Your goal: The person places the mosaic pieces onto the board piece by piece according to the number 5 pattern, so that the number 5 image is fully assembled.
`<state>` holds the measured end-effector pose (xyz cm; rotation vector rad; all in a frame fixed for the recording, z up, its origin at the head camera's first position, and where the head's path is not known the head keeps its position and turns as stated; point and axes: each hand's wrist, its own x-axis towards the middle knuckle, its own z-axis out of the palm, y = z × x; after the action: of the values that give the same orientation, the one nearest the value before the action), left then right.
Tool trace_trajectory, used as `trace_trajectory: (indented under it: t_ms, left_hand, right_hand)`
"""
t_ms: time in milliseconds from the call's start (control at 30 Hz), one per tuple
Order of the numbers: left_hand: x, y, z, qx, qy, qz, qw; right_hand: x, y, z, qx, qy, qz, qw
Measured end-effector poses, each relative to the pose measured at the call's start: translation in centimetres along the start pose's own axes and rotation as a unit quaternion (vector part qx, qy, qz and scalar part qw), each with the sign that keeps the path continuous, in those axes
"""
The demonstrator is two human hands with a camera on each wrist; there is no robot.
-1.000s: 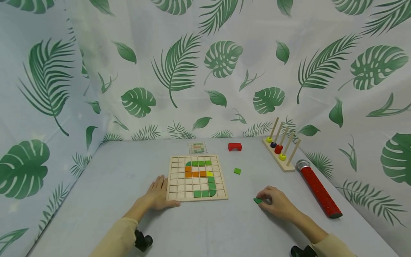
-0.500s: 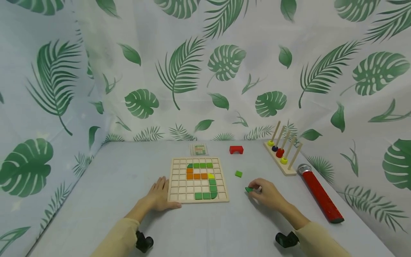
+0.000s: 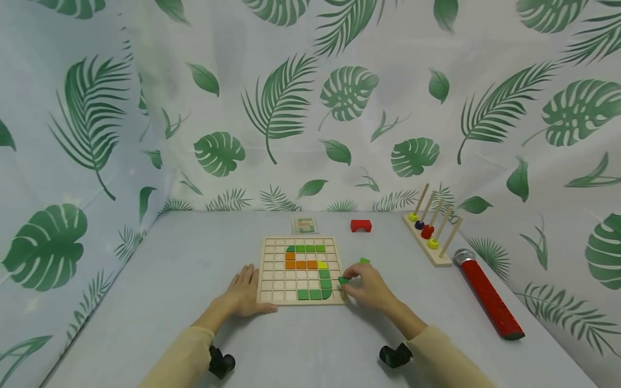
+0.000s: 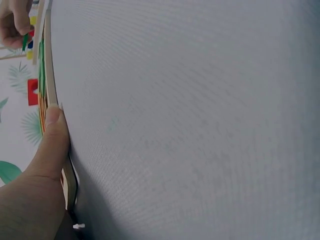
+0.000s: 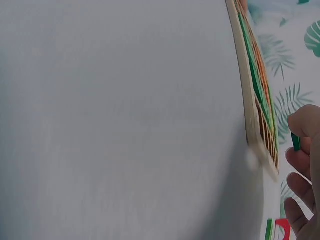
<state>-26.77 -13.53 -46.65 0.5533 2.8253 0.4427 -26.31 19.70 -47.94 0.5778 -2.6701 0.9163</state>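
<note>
A wooden grid board [image 3: 278, 283] lies mid-table, with green, orange and yellow tiles set in its squares as a winding S-like path. My left hand [image 3: 242, 296] rests flat at the board's left edge, fingers straight and thumb along the front corner; the left wrist view shows the thumb [image 4: 54, 135] against the rim. Between thumb and index finger, my right hand [image 3: 372, 288] pinches a dark green tile [image 3: 343, 280] over the board's right edge. The right wrist view shows that hand's other fingers [image 5: 300, 187] loosely bent. A light green tile [image 3: 364, 261] lies beyond the right hand, partly hidden.
Behind the board lies a small pattern card [image 3: 304, 225], with a red arch block [image 3: 361, 226] to its right. A peg stand [image 3: 439, 261] with coloured beads and a red microphone [image 3: 490, 296] occupy the right side. A leaf-print cloth hangs behind the table.
My right hand has moved left and slightly away from me, carrying the dark green tile from the open table to the board's right edge. My left hand stays at the board.
</note>
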Motion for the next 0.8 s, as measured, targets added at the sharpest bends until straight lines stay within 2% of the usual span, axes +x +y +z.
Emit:
trace_trajectory:
  t_ms: [167,367,567,700,800]
  left_hand:
    - [0.5,-0.8,0.6,-0.001,0.008,0.007,0.9999]
    - [0.4,-0.1,0.1,0.002,-0.007,-0.002,1.0000]
    - [0.8,-0.5,0.6,0.012,-0.014,-0.007,0.9998]
    - [0.7,-0.4,0.4,0.004,-0.008,-0.010,0.9999]
    - [0.5,-0.2,0.1,0.001,-0.001,-0.009,1.0000]
  right_hand:
    - [1.2,-1.6,1.5,0.009,-0.006,-0.029,1.000]
    - [1.8,-3.3,3.5,-0.003,-0.020,-0.059,0.998]
    - [2.5,-5.0,5.1,-0.006,-0.032,-0.084,0.996]
    - [3.0,-6.0,6.1,-0.024,-0.036,-0.118,0.992]
    - [3.2,-6.7,6.8,-0.038,-0.043,-0.128,0.990]
